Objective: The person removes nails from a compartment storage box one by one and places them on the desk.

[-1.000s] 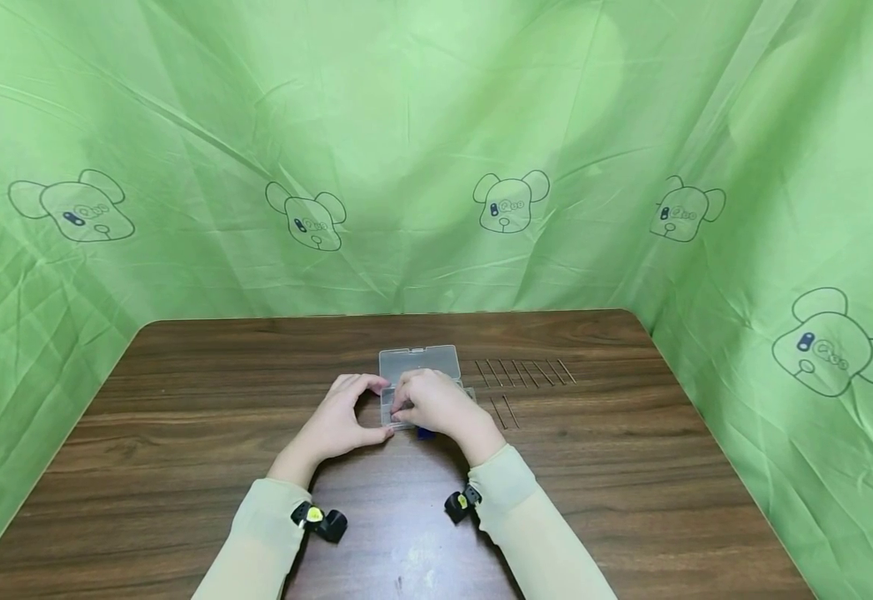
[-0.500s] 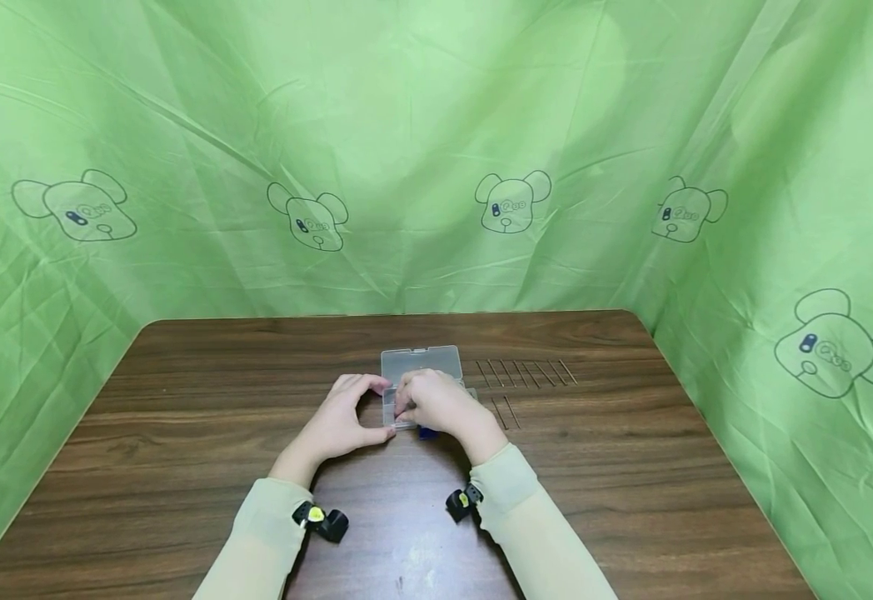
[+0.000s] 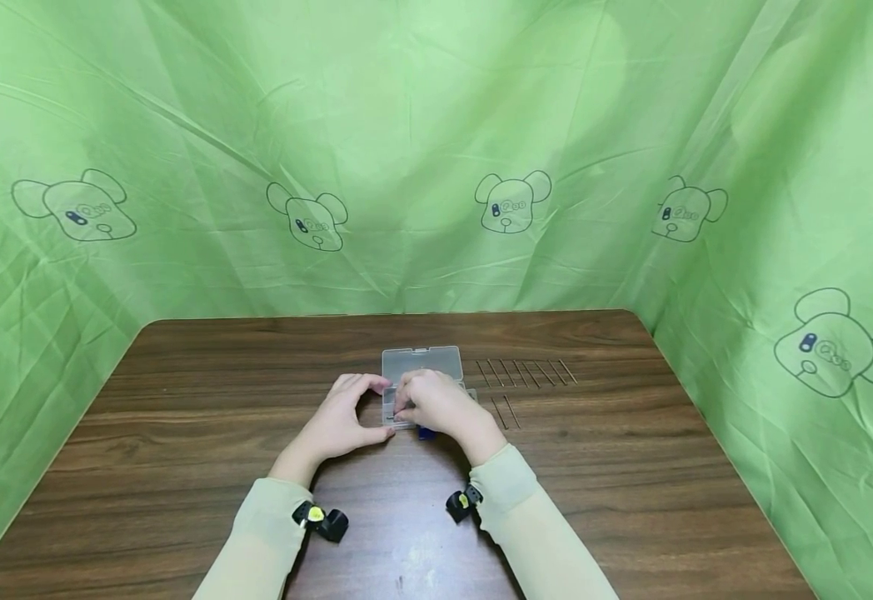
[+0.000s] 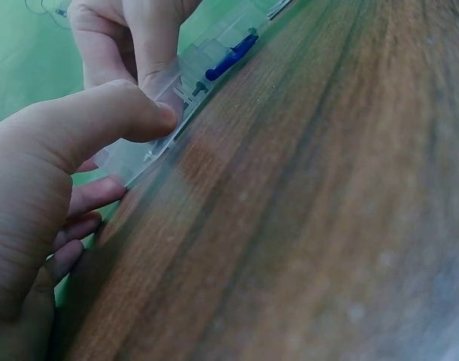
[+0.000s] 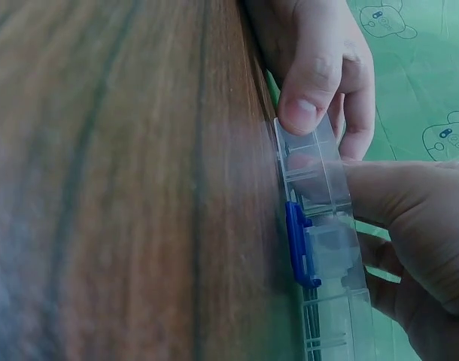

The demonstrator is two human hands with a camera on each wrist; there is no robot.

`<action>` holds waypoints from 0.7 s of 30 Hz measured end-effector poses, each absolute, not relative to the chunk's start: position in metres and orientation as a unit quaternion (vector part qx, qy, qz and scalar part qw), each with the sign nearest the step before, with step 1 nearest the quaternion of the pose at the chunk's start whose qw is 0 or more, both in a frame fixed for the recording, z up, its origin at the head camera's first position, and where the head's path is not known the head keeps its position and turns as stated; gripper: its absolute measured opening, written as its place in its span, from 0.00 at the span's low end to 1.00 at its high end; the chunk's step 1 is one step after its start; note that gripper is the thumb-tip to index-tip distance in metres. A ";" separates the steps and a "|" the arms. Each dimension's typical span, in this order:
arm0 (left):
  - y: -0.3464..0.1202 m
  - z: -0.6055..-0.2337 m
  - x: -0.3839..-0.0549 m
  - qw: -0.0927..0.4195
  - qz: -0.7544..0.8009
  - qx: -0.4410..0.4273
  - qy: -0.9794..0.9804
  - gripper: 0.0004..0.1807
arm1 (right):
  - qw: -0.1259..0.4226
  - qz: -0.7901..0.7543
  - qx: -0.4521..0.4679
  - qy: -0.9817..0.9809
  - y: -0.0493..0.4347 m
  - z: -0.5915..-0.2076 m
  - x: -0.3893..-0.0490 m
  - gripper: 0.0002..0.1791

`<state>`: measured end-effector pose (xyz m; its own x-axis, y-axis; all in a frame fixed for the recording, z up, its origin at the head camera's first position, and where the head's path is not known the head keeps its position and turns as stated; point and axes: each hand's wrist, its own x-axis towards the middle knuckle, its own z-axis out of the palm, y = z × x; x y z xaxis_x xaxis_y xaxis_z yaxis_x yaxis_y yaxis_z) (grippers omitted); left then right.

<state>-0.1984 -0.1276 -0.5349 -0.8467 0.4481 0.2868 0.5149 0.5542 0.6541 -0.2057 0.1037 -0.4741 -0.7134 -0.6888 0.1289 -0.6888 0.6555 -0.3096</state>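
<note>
A small clear plastic compartment box (image 3: 389,408) lies on the table, its lid (image 3: 421,362) folded back away from the person. My left hand (image 3: 337,421) grips the box's left end, thumb on the near wall and fingers at the far side. My right hand (image 3: 436,404) bends over the box with fingertips down inside a compartment near that end; I cannot tell what they hold. The blue latch (image 5: 297,244) hangs at the front wall. Small dark pieces (image 4: 199,88) show through the plastic in the left wrist view.
Right of the box, several thin nail-like metal rods (image 3: 525,373) lie in a row, with two more rods (image 3: 511,412) nearer the person. The brown wooden table (image 3: 631,467) is enclosed by green printed fabric (image 3: 421,275) at the back and sides.
Little differs. The box and both hands keep their places, with only a tiny shift of the right fingertips inside the compartment and a slight camera sway.
</note>
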 end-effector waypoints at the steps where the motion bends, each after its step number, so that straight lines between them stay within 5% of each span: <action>1: -0.128 -0.535 -0.198 0.043 -0.385 -0.273 -0.881 0.39 | 0.000 0.169 0.383 -0.908 0.104 -0.474 -0.206 0.03; 21: -0.126 -0.535 -0.199 0.059 -0.387 -0.282 -0.876 0.38 | -0.031 0.387 0.372 -0.843 0.121 -0.468 -0.215 0.06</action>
<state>-0.1986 -0.1261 -0.5346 -0.8343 0.4474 0.3220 0.5394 0.5418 0.6446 -0.2153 0.1207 -0.4681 -0.7208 -0.6521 0.2350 -0.6035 0.4238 -0.6754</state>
